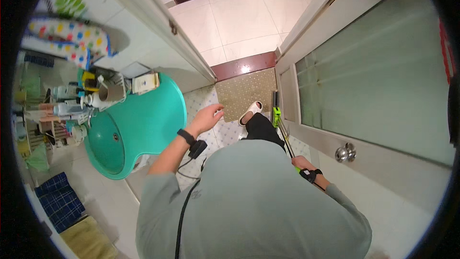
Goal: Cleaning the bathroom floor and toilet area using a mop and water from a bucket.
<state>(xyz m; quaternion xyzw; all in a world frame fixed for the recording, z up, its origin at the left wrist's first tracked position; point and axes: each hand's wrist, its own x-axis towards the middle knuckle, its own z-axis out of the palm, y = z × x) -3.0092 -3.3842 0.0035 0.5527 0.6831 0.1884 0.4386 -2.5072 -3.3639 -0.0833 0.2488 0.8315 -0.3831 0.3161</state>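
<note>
My right hand (302, 163) is closed around the handle of a mop-like tool (276, 111) with a bright green joint and a narrow grey head. The tool slants down beside the door, its head near the edge of a beige dotted mat (237, 90). My left hand (208, 118) holds nothing; its fingers are apart over the tiled floor, to the right of a green washbasin counter (154, 115). Each wrist wears a black strap with a small device, and a cable runs from the left one. A foot in a white slipper (251, 112) rests at the mat's edge.
A white door with frosted glass (366, 61) and a round metal knob (345, 152) stands on the right. Ahead, a dark red threshold (246, 66) leads to pale floor tiles. Bottles and a white basket (120, 91) crowd the counter's left side; towels (61, 201) hang lower left.
</note>
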